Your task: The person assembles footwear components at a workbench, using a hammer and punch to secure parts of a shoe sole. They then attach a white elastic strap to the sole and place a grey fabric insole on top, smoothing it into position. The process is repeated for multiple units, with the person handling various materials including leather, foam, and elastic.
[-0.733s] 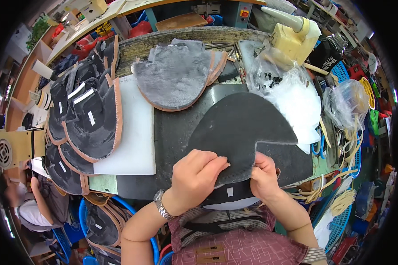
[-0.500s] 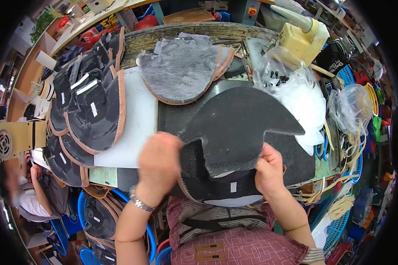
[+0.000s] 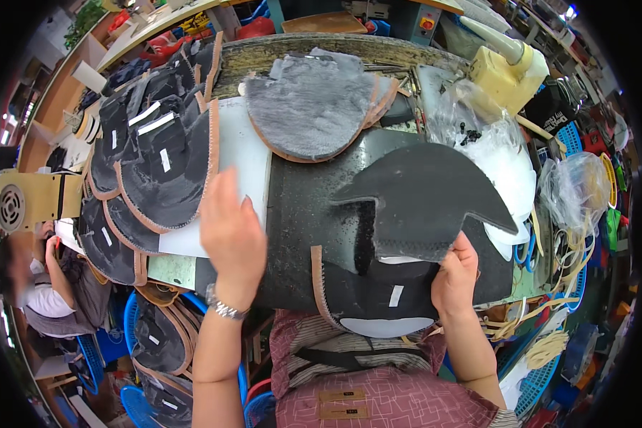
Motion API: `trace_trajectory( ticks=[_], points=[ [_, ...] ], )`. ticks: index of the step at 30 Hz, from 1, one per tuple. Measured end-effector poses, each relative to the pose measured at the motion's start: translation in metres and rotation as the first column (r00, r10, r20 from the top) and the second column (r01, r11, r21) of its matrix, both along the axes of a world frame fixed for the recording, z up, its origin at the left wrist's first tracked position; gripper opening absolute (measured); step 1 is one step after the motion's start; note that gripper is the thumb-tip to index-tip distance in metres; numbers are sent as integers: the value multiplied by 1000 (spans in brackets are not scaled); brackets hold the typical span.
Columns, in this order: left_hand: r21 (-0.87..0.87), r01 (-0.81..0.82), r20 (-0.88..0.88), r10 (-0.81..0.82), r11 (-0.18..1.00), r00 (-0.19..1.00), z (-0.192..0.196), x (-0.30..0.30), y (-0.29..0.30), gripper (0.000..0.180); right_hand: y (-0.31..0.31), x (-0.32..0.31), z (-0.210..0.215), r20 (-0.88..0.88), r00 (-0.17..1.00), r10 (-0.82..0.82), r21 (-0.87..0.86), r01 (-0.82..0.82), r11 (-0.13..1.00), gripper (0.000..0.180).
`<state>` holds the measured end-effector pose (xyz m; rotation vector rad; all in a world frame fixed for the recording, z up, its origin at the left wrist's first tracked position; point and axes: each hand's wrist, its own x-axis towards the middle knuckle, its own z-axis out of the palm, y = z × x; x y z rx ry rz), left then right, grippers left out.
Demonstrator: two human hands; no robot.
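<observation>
the right hand (image 3: 455, 279) is pinching the black cut panel (image 3: 424, 196) lifted just above the dark surface (image 3: 299, 214), while the left hand (image 3: 230, 232), fingers spread and empty, is hovering left of it, best keeping the panel flat.

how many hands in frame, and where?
2, both the wearer's own. Left hand hangs open above the white board by the stacked dark leather-edged pieces. Right hand grips the black foam cut-out sheet. Co-worker's hands unclear.
</observation>
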<state>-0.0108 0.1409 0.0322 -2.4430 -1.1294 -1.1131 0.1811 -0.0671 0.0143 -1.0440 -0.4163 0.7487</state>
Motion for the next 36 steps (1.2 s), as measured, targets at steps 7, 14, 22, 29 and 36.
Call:
trace_trajectory(
  ticks=[7,14,22,29,36],
  points=[
    [-609,682,665,208,-405,718,3,51,-65,39,8,-14,-8,-26,987,159,39,-158,987,32],
    [-370,902,727,535,-223,431,-4,21,-21,40,3,-7,0,2,1000,-13,-8,13,1000,29],
    [-659,669,739,129,345,661,-22,47,-48,52,1,-18,-6,36,996,87,-79,-84,993,32],
    [-761,341,110,-408,552,906,18,32,-66,30,6,-4,-24,-276,958,70,-117,-106,988,37],
    [-711,600,602,122,-366,789,-11,39,-74,11,6,-4,-17,-318,944,83,-114,-125,986,30]
  ],
)
